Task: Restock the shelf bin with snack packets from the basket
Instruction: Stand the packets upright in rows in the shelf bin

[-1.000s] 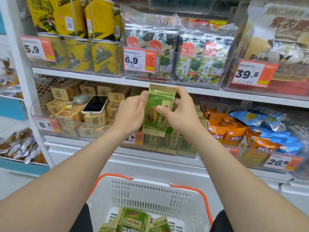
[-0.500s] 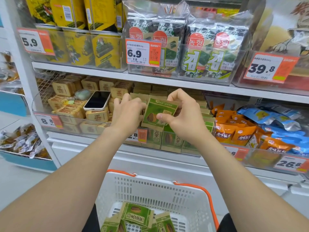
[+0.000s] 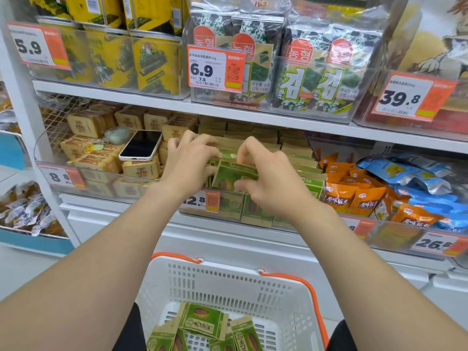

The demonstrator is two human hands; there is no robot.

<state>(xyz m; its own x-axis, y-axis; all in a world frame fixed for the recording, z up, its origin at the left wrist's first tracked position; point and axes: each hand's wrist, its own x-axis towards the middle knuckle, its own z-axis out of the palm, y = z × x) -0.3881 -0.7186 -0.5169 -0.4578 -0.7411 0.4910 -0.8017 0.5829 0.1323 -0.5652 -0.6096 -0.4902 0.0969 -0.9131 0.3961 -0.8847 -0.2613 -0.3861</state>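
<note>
Packet lowered into bin, right hand pinching it, phone nearby

My left arm and right arm rise from the lower corners to mid-frame, left hand loosely spread, right hand pinching a packet between thumb and curled fingers.
</note>
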